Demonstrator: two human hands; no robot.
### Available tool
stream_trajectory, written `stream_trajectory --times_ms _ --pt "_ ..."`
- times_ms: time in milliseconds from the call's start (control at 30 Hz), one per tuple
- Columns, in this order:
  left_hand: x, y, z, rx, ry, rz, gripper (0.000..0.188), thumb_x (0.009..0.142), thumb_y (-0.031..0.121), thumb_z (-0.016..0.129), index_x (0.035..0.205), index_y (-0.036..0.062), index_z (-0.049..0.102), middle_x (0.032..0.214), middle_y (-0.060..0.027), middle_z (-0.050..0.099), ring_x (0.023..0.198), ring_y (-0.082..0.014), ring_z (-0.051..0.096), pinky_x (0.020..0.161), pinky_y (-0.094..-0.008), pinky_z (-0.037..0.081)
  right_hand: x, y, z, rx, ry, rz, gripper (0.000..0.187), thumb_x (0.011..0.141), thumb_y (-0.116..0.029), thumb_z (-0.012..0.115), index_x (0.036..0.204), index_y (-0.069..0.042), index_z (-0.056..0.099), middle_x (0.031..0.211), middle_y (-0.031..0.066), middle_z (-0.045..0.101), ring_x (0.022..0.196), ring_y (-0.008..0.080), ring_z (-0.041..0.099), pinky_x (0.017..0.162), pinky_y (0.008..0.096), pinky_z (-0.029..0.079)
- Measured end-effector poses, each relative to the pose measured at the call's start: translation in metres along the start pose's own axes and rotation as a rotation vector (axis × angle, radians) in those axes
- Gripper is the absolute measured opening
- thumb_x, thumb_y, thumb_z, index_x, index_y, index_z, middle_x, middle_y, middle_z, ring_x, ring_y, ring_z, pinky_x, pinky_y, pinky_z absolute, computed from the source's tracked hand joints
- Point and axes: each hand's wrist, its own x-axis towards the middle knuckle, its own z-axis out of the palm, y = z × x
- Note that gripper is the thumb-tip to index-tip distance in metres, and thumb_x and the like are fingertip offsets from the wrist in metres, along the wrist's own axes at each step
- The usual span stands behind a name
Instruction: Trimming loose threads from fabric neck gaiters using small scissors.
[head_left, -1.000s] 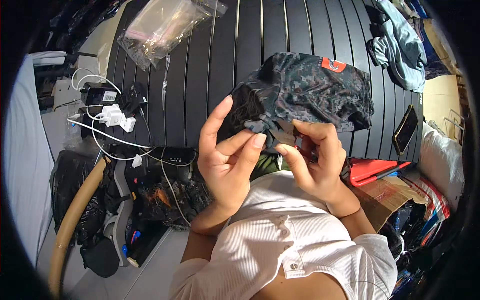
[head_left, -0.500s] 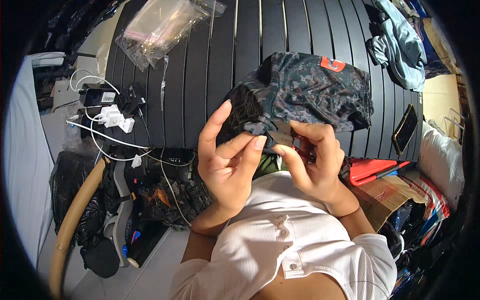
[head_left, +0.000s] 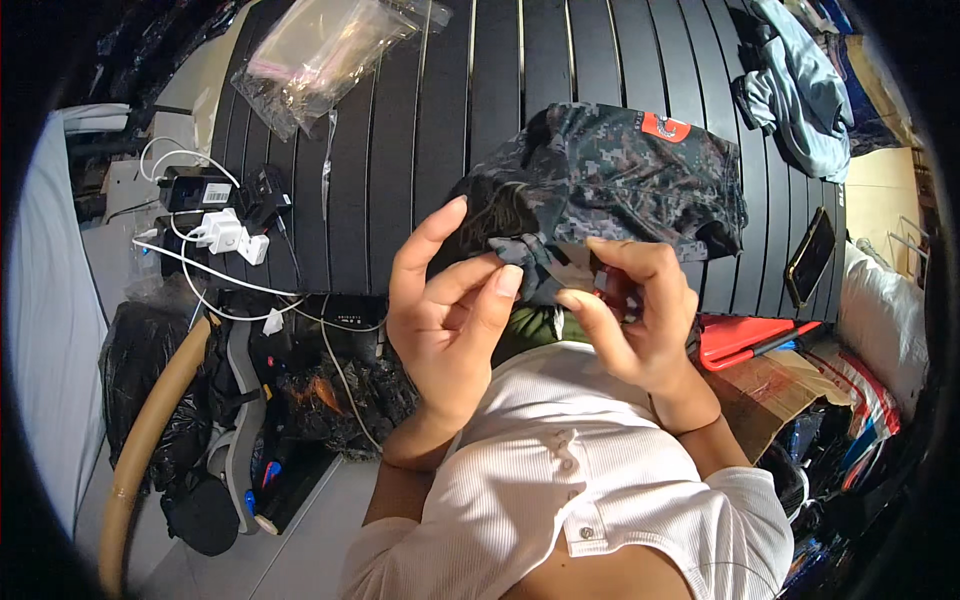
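A dark digital-camouflage garment (head_left: 640, 185) with a red patch lies on the black slatted table, its near edge lifted toward me. My left hand (head_left: 450, 310) pinches a bit of that edge between thumb and a finger, while another finger points upward, free. With thumb and forefinger, my right hand (head_left: 645, 310) grips the same edge a little to the right. A short stretch of cloth spans the gap between both fingertips, just above my lap. Folds hide exactly which part of the garment this is.
Clear plastic bags (head_left: 320, 50) lie at the table's far left. White chargers and cables (head_left: 225, 230) sit on its left edge. A phone (head_left: 810, 258) rests near the right edge, with a grey-blue cloth (head_left: 795, 90) beyond. A cardboard box (head_left: 775, 395) stands below right.
My hands have drawn slightly apart, the left one shifting a little left and the right one right. The cloth between them looks more spread out.
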Motion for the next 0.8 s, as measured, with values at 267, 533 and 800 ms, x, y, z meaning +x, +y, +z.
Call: stream_trajectory --times_ms 267,533,800 --pt "0.016 0.016 -0.014 0.223 -0.187 -0.073 0.014 0.076 -0.004 0.063 0.089 -0.0092 0.065 0.126 -0.0114 0.049 0.077 -0.0071 0.059 0.064 -0.016 0.046 0.016 0.013 -0.024 -0.027 -0.155 -0.255 0.043 0.058 -0.02 0.082 0.086 0.002 0.057 0.075 0.011 0.063 0.057 0.0197 0.059 0.051 0.026 0.045" --pt "0.028 0.053 -0.007 0.021 -0.349 -0.415 0.043 0.078 -0.005 0.061 0.12 -0.0039 0.051 0.085 -0.0093 0.067 0.069 -0.004 0.057 0.063 -0.0154 0.046 0.043 0.018 -0.041 -0.074 -0.344 -0.311 0.039 0.058 -0.029 0.076 0.088 -0.007 0.065 0.072 0.0043 0.058 0.064 0.0191 0.055 0.056 0.0296 0.039" --pt "0.045 0.065 -0.001 0.097 -0.478 -0.587 0.051 0.074 -0.002 0.061 0.123 -0.0039 0.048 0.074 -0.0075 0.065 0.06 -0.0034 0.054 0.058 -0.0154 0.045 0.058 0.027 -0.043 0.122 -0.343 -0.304 0.043 0.05 -0.028 0.082 0.078 -0.001 0.063 0.067 0.0054 0.061 0.058 0.0192 0.059 0.051 0.0272 0.042"
